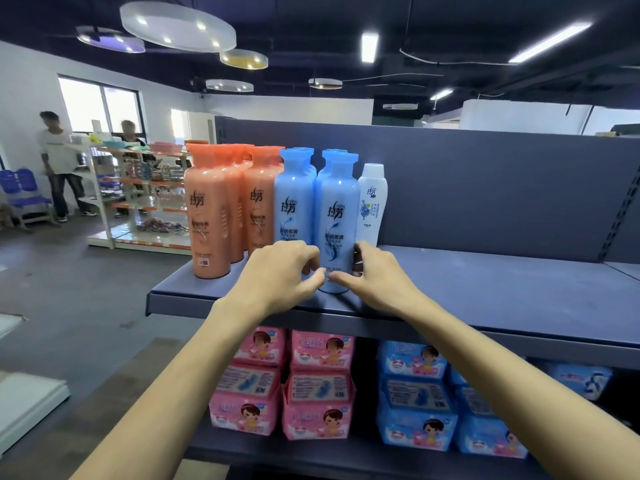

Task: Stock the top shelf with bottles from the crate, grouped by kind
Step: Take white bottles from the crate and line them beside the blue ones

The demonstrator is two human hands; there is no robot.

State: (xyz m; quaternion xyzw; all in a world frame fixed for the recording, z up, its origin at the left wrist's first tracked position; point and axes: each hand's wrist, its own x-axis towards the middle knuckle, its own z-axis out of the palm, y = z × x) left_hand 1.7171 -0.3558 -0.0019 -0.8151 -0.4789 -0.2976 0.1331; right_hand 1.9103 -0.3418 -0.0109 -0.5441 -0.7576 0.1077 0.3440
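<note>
Blue glossy plastic bottle, stiff, likely slippery and heavy, suits a low two-sided hold, where fingers of left hand and right hand grip it.

**Top shelf: bottles at the left end**

On the top shelf, one cluster stands leftmost, a second cluster is to its right, and a slim bottle is rightmost. The left hand and right hand grip the front bottle from either side. Packs lie on the shelf below.
</note>
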